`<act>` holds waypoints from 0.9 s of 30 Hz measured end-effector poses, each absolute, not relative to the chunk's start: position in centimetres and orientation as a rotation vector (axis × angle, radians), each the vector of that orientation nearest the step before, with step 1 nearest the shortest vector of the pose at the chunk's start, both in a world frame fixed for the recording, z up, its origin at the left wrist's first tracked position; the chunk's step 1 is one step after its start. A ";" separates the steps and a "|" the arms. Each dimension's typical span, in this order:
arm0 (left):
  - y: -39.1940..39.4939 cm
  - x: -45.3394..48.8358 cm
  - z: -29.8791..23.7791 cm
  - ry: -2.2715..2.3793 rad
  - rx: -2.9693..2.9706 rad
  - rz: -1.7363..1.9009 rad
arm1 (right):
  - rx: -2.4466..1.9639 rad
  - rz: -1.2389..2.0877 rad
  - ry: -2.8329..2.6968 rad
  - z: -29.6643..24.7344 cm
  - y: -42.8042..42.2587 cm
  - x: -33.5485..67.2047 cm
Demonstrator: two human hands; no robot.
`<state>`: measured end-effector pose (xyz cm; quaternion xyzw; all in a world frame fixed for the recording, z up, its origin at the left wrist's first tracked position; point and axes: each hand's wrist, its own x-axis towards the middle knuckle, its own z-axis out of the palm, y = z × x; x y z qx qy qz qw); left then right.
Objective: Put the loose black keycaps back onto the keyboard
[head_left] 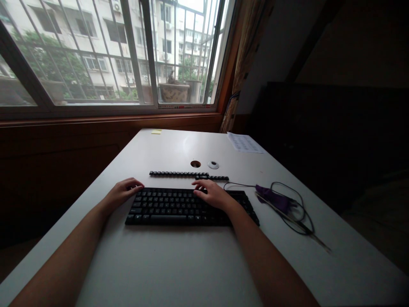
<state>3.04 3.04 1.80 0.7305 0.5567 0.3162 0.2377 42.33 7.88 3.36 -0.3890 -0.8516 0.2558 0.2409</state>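
Observation:
A black keyboard (169, 207) lies flat on a white table in front of me. Its top-left corner is between the fingertips and thumb of my left hand (123, 190), which rests on the table beside it. Over the upper right-middle part of the keyboard is my right hand (212, 195). Its fingers are bent and apart from the thumb, with nothing visible between them, and its forearm covers some of the right-hand keys. Just behind the keyboard, loose black keycaps (174, 173) stand in a long row, and a shorter row (220, 178) sits close to my right fingertips.
Right of the keyboard lie a purple cloth (273, 198), a thin stick (287, 219) and a looped black cable (300, 200). Farther back are a round table hole (195, 163), a grey ring-shaped cover (213, 165), printed paper (245, 143) and a yellow note (156, 131).

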 end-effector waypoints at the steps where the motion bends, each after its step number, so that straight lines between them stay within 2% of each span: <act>1: 3.0 3.1 1.8 1.525 1.998 0.870 | -1.057 0.700 -2.335 3.3 7.9 42.3; 27: 3.1 3.4 2.1 1.522 1.997 0.907 | -0.983 0.550 -2.433 2.9 7.9 42.4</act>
